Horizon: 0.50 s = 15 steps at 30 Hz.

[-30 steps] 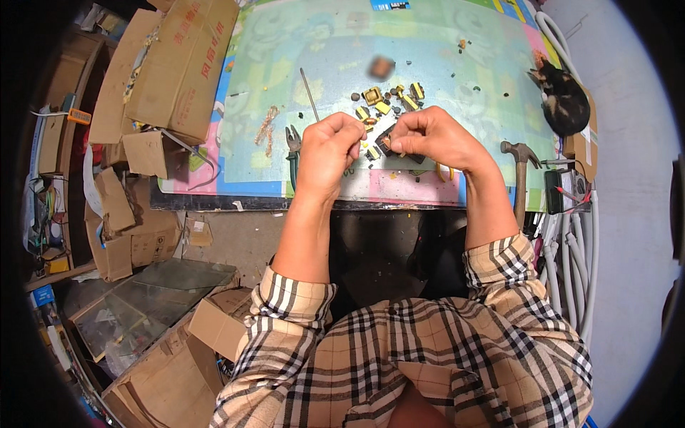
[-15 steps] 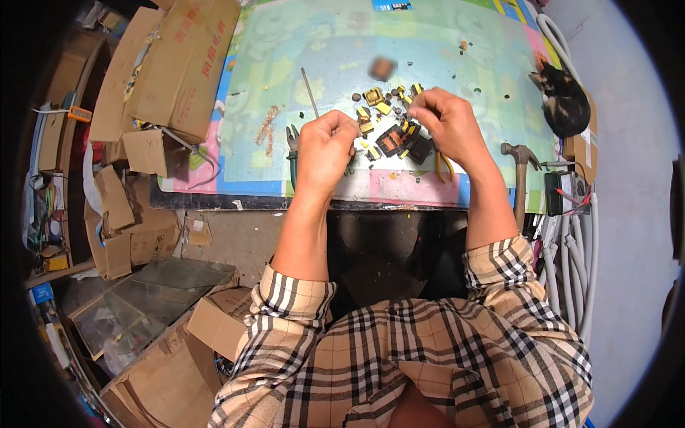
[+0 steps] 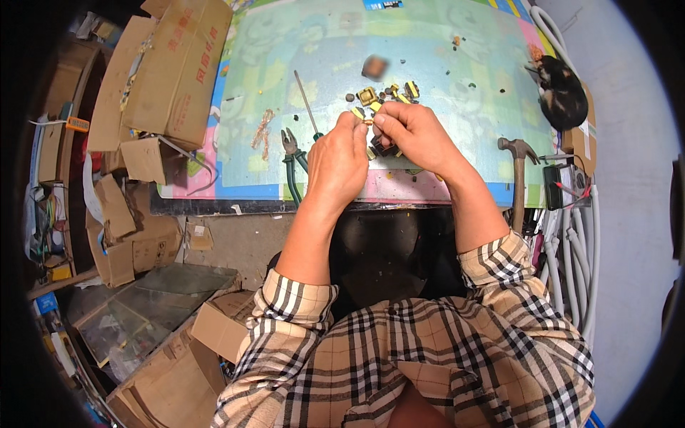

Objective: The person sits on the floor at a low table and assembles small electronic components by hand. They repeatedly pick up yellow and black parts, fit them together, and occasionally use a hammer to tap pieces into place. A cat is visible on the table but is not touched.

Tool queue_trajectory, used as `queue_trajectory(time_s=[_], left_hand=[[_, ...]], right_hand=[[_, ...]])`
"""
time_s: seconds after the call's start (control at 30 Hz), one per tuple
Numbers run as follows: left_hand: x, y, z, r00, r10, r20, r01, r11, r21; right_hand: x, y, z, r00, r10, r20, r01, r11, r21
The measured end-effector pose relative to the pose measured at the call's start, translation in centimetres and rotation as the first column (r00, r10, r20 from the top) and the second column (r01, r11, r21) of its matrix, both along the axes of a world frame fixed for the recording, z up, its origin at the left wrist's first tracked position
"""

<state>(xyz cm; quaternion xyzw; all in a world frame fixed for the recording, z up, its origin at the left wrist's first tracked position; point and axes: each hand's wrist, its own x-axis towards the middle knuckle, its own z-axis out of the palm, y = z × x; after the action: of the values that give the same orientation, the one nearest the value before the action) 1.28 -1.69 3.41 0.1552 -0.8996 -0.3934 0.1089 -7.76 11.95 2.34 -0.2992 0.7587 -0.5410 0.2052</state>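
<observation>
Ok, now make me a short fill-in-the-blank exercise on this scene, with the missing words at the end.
1. The grey-headed, tan-handled claw hammer is on the person's ____ side.
2. The bundle of thin copper-coloured wire lies to the ____ of the grey-headed metal pliers.
3. The handles of those pliers are coloured ____.
4. Of the bare left hand and the bare right hand, the pliers are nearer the ____ one.

Missing words: right; left; green; left.
</observation>
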Motion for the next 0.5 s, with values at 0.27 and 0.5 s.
queue_trajectory(time_s=[0.27,0.5], left_hand=[[-0.1,-1.2,-0.2,0.996,0.081,-0.049,-0.049,0.884,0.464],[0.0,-1.7,-0.4,0.997,-0.066,-0.050,0.083,0.788,0.610]], right_hand=[[0.8,-0.4,1.5,1.000,-0.016,0.015,0.016,1.000,-0.020],[0.4,-0.3,0.6,0.983,-0.180,-0.044,0.179,0.983,-0.035]])
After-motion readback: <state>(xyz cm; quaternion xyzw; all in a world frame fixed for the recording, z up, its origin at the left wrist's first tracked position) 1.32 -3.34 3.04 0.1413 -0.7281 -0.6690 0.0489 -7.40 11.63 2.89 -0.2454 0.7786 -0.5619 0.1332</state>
